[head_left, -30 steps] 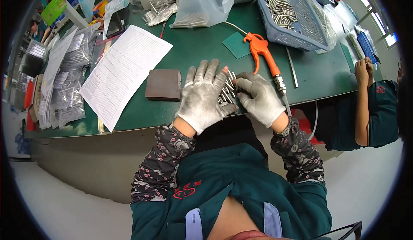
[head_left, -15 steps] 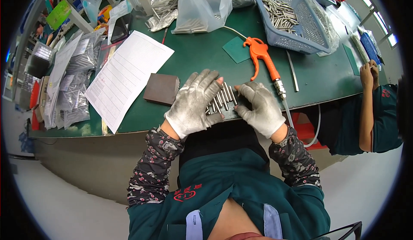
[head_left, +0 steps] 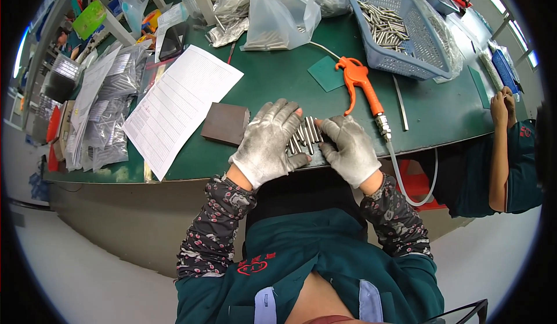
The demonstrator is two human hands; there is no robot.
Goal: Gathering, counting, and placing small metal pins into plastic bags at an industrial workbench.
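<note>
Several short silvery metal pins [head_left: 304, 137] lie side by side near the front edge of the green bench, between my hands. My left hand [head_left: 268, 143], in a grey-stained white glove with bare fingertips, lies flat on the left of the pins. Its fingers are stretched forward and its thumb is apart, near the pins' lower ends. From the right, my gloved right hand [head_left: 351, 150] rests against the group, thumb and forefinger spread, the other fingers slightly bent. Neither hand grips a pin. The left palm partly covers the group's left side.
A brown block [head_left: 225, 124] and a printed sheet [head_left: 183, 106] lie left of my hands. An orange air gun [head_left: 361, 85] with its hose lies at right. Behind are a blue basket [head_left: 400, 63] of pins and plastic bags [head_left: 278, 16]. A co-worker's arm [head_left: 499, 156] is at far right.
My right hand has shifted slightly left, narrowing the gap between my hands. The pins lie closer together and more nearly parallel. The whole view has shifted a little.
</note>
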